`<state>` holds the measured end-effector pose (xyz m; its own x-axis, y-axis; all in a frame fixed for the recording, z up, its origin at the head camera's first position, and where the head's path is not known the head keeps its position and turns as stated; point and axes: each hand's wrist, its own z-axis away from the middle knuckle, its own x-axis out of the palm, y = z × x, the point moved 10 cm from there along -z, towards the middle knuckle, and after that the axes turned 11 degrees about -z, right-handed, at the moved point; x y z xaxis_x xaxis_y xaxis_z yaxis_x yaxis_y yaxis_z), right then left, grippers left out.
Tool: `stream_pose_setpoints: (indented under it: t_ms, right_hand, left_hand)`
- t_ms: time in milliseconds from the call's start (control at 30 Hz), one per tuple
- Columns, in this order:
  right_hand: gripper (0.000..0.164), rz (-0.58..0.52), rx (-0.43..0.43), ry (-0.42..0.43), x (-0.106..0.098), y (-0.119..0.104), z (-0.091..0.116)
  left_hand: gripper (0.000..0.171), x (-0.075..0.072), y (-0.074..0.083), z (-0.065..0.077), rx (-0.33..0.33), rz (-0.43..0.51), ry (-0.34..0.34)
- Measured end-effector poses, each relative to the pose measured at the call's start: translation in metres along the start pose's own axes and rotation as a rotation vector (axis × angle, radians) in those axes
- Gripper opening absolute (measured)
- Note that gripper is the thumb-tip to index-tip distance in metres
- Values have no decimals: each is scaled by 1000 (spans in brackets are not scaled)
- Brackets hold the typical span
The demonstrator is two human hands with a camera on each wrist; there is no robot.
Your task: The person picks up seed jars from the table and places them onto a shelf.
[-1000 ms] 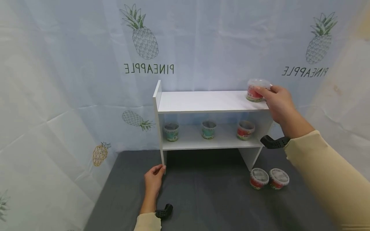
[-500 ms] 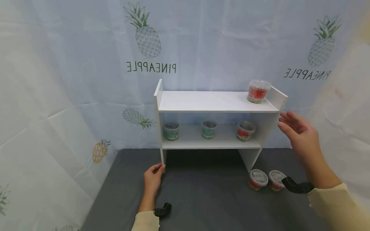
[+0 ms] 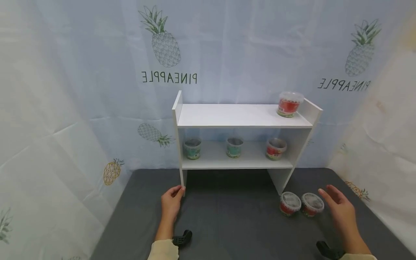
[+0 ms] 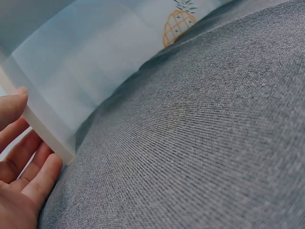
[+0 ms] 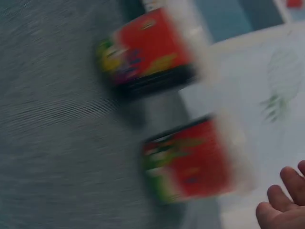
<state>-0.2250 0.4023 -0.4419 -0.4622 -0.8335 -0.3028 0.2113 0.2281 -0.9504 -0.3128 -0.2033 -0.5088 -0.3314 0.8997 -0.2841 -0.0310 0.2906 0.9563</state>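
Observation:
My left hand (image 3: 170, 204) pinches the lower front edge of the left side panel of a white two-tier shelf (image 3: 208, 115). In the left wrist view, the thumb lies on one side of that panel (image 4: 40, 126) and the fingers on the other. My right hand (image 3: 342, 212) holds nothing, its fingers parted, just right of a red-labelled plastic tub (image 3: 312, 204) with a clear lid. A matching tub (image 3: 290, 203) stands to the left of that one. Both show blurred in the right wrist view, with the fingertips (image 5: 281, 200) low at the right.
Another red tub (image 3: 288, 104) stands at the top shelf's right end. On the lower shelf are two green-labelled tubs (image 3: 192, 148) and a red one (image 3: 276, 148). Dark grey cloth (image 3: 240, 224) covers the table. A pineapple-print curtain (image 3: 243, 54) hangs behind.
My right hand has let go of the red tub on the top shelf and come down to the right of the two tubs on the table. The left hand stays in place.

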Motion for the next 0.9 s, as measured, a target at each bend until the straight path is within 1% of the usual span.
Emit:
stream_pose_setpoints:
  t_ms: [33, 67, 133, 267, 367, 400, 500, 567, 633, 733, 900]
  right_hand:
    - [89, -11, 37, -27, 3, 10, -2]
    - [91, -48, 67, -62, 7, 18, -5]
    - [91, -107, 108, -124, 15, 32, -7]
    - [91, -232, 174, -235, 29, 52, -9]
    - [93, -339, 215, -278, 36, 63, -8]
    - [93, -376, 215, -285, 37, 65, -7]
    - [94, -429, 189, -311, 39, 68, -6]
    - [94, -415, 163, -331, 40, 68, -6]
    - [97, -373, 150, -348, 42, 69, -5]
    - [98, -322, 131, -352, 42, 72, -5]
    - [95, -349, 72, -334, 42, 72, -4]
  left_hand:
    - [40, 0, 0, 0, -3, -2, 0]
    - [40, 0, -1, 0, -7, -4, 1]
    - [40, 1, 0, 0, -9, -8, 3]
    - [39, 2, 1, -1, -8, 0, 9]
    - [38, 3, 1, 0, -10, 4, 9]
    - [38, 3, 0, 0, -13, 2, 8]
    - [38, 3, -2, 1, -17, -1, 9]
    - [39, 3, -1, -1, -11, -4, 11]
    - [41, 2, 0, -1, -2, -11, 8]
    - [40, 3, -1, -1, -8, -17, 3]
    - [37, 2, -3, -1, -19, -14, 8]
